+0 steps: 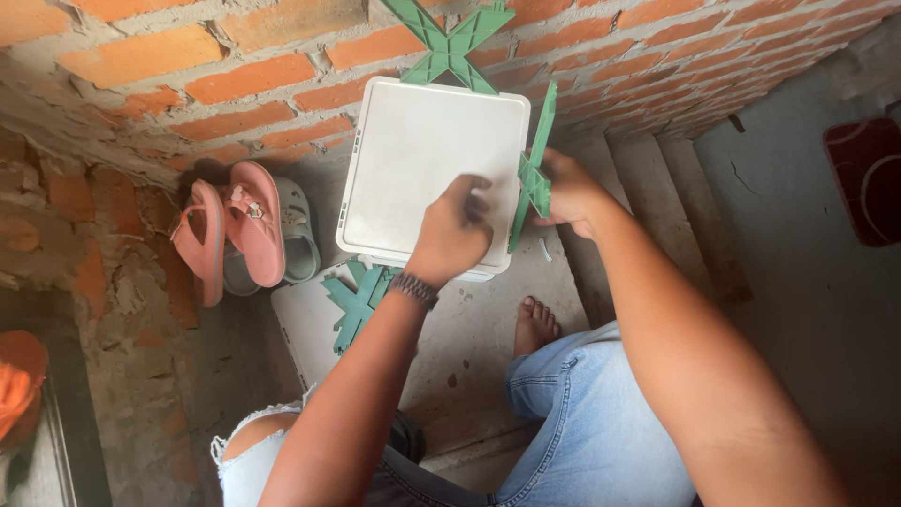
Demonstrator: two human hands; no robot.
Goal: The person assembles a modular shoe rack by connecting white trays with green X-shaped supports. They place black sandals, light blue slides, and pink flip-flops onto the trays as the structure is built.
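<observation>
**Both hands on white tray with green cross-brace frame**

Head view, person seated on a concrete step. A white rectangular plastic panel with rounded corners (427, 160) lay flat in front of the knees, its long axis running away from the person toward the red brick wall (235, 84). The left hand (455, 235) rested on the panel's near right part, fingers curled down onto the surface; whether it pinched anything could not be told. The right hand (568, 192) was closed around a green plastic X-braced side piece (535, 164) standing upright along the panel's right edge, its long axis parallel to that edge. So the side piece lay just right of the left hand and inside the right hand's grip; the right hand was the nearer one. Another green X-brace piece (450, 42) stood at the far edge against the wall, and a third (357, 300) stuck out below the near left corner. Pink sandals (235, 230) lay to the left, well apart from the hands. A bare foot (537, 324) sat near the panel's front.
</observation>
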